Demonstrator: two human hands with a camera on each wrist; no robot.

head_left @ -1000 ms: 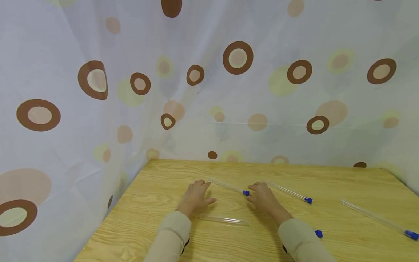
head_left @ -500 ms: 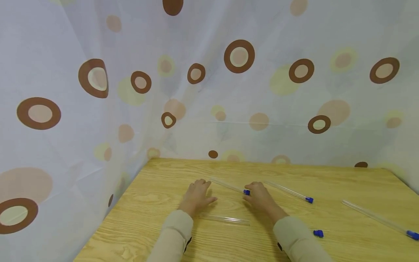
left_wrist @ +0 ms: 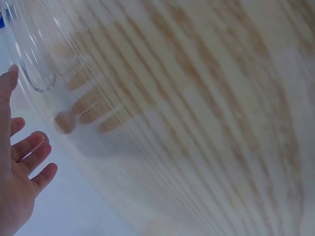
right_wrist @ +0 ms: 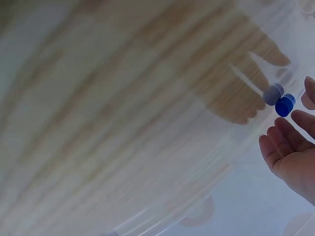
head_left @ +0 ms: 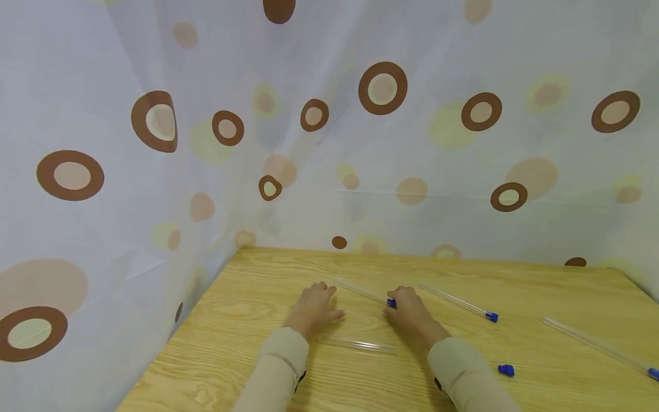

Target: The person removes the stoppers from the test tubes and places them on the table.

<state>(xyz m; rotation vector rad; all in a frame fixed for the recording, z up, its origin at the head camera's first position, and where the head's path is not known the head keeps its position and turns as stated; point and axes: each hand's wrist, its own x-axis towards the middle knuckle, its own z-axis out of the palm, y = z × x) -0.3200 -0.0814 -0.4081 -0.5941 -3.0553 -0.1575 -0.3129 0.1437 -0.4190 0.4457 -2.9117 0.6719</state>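
one blue-capped tube (head_left: 361,290) lies toward the far edge of the tabletop (head_left: 206,355); left hand (head_left: 314,305) has fingers spread near its plain end; right hand (head_left: 408,310) has thumb and fingers apart by the cap (right_wrist: 285,106), can't tell if touching; reach stage imo, next move probably calls for pinching

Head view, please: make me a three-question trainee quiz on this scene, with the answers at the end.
1. True or false: the loose blue cap lies farther right in the head view than the right hand.
2. Fill in: a tube reaches from near the left hand toward the right hand; its ____ end is the one by the right hand.
3. Count: how many clear tubes lie on the table?

Key: 1. True. 2. Blue-capped. 3. Four.
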